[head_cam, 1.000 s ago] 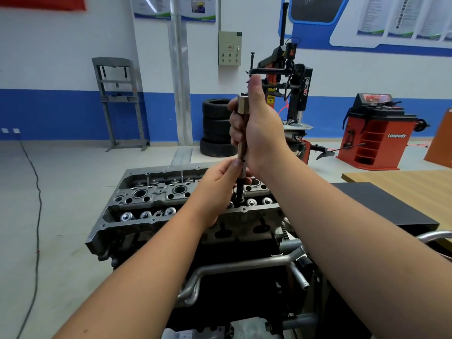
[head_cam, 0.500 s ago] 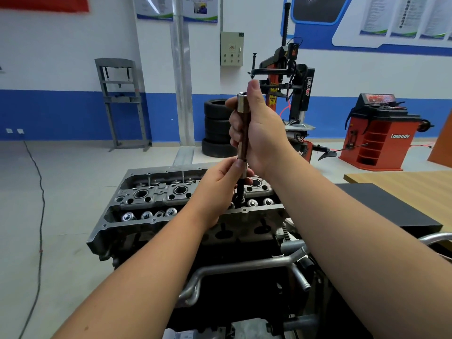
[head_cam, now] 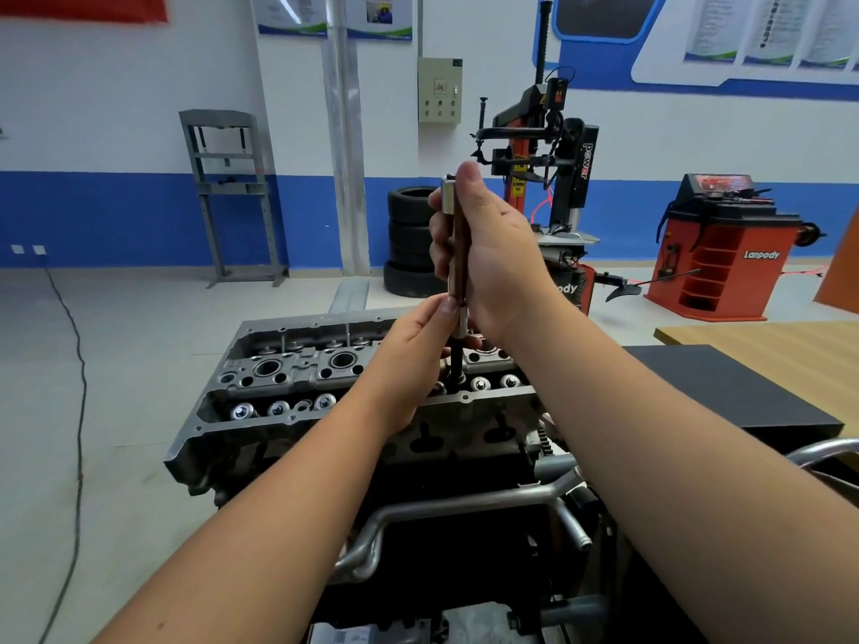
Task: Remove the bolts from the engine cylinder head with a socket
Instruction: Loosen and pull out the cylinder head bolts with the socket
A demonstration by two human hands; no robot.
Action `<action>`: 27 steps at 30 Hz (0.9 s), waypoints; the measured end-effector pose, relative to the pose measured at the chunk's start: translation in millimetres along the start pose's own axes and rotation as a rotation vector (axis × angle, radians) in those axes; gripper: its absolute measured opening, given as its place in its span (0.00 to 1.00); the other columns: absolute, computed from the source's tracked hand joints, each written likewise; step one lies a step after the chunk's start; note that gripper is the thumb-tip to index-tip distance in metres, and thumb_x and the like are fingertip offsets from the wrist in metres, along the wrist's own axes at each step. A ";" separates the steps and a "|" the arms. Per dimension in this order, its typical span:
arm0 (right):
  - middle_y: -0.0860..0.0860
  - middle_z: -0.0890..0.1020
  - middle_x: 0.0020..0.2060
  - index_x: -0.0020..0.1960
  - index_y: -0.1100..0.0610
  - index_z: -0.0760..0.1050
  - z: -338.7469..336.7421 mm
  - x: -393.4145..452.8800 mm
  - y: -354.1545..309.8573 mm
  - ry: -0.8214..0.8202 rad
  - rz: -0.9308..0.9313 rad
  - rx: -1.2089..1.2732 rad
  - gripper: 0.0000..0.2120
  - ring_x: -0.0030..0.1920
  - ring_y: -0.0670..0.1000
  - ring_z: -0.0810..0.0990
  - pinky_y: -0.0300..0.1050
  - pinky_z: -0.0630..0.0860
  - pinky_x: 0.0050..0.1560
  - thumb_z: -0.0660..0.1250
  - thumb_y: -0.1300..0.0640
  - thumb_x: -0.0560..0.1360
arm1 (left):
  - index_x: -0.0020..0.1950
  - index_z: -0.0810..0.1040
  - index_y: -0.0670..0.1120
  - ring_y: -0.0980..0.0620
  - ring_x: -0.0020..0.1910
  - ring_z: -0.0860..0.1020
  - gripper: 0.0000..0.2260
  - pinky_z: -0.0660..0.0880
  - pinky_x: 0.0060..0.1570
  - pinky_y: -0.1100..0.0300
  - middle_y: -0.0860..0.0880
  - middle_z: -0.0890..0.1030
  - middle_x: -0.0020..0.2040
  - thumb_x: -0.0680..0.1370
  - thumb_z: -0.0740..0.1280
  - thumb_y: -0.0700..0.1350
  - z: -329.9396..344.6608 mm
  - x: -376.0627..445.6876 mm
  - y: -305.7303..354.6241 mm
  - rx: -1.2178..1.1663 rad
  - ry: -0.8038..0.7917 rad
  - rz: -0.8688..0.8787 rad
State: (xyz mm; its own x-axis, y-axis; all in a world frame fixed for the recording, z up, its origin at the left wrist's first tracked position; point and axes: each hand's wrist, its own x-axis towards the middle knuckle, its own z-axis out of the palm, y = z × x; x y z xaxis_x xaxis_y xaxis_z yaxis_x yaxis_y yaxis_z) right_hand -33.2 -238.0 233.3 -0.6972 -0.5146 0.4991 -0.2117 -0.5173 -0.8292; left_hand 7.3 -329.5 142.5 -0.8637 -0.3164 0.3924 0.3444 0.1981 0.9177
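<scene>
Right hand (head_cam: 492, 253) fingers clamp the upright socket tool (head_cam: 454, 253); left hand (head_cam: 413, 360) fingers pinch its lower shaft over the cylinder head (head_cam: 288, 369). Best kept vertical and seated squarely.

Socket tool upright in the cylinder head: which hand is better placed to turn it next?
Right. The right hand is wrapped round the socket tool along its upper shaft; the left hand only pinches its lower end near the cylinder head.

Bright, even light from overhead fills the workshop, throwing only soft shadows. A ceiling lamp glares off a wall poster (head_cam: 292, 13). Straight lines bow toward the edges, and far signs look soft.
</scene>
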 end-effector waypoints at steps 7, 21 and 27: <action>0.49 0.77 0.31 0.50 0.56 0.75 -4.9 0.7 -0.1 0.034 0.008 0.006 0.21 0.29 0.48 0.71 0.42 0.68 0.31 0.59 0.37 0.80 | 0.51 0.77 0.45 0.64 0.31 0.78 0.07 0.71 0.33 0.73 0.57 0.82 0.34 0.82 0.69 0.49 3.9 5.2 0.7 -0.058 0.070 0.030; 0.49 0.73 0.29 0.49 0.56 0.75 -1.4 2.6 2.8 0.024 -0.031 -0.022 0.20 0.28 0.47 0.68 0.40 0.67 0.30 0.59 0.38 0.80 | 0.57 0.81 0.49 0.61 0.45 0.82 0.10 0.73 0.43 0.68 0.48 0.86 0.51 0.87 0.60 0.48 -2.0 1.4 2.0 -0.063 0.014 -0.028; 0.49 0.77 0.32 0.46 0.54 0.74 -0.6 0.9 2.3 0.012 -0.106 -0.041 0.13 0.30 0.48 0.73 0.41 0.73 0.31 0.64 0.46 0.81 | 0.56 0.78 0.46 0.57 0.42 0.76 0.07 0.72 0.44 0.66 0.47 0.81 0.47 0.83 0.67 0.49 -2.5 2.4 2.6 -0.082 0.056 -0.014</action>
State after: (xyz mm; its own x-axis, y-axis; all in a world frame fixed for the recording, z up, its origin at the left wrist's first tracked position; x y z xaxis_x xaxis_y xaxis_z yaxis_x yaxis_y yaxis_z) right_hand -34.7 -239.2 231.7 -0.6774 -0.4501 0.5818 -0.3126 -0.5399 -0.7816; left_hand 7.1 -332.1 146.0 -0.8474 -0.3709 0.3799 0.3629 0.1176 0.9244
